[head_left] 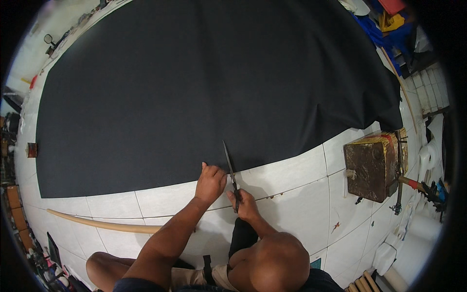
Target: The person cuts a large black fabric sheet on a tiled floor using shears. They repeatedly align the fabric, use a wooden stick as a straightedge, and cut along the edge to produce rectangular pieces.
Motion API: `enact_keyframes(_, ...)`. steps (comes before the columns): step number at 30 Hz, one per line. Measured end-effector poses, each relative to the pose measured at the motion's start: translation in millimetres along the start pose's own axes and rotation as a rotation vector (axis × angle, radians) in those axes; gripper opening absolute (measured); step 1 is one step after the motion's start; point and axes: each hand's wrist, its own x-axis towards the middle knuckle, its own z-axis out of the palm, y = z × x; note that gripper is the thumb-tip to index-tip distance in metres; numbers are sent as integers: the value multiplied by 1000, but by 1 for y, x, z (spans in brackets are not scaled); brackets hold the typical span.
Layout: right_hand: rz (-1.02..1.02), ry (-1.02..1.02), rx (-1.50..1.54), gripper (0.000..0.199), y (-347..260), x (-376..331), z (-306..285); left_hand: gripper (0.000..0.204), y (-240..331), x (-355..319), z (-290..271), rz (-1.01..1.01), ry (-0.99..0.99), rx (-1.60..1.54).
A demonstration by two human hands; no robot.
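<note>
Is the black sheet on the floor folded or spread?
Spread: the black sheet lies wide across the white tiles, with ripples toward its right side.

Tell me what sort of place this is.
Probably a workshop or home work area: a wide black sheet lies spread on the tiled floor, and the right hand holds scissors.

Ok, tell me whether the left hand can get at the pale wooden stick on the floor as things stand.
Probably yes: the pale wooden stick lies left of the left hand, its visible length uncovered on the tiled floor, though the left forearm hides its right end.
</note>
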Motion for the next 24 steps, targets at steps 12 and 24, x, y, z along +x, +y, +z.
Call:
enact_keyframes(12, -71, 12, 192, 52, -51, 63, -3, 42, -2, -18, -8, 181, -143, 279)
enact_keyframes(24, -95, 70, 72, 57, -59, 113, 4, 46, 1, -14, -14, 138, -228, 215)
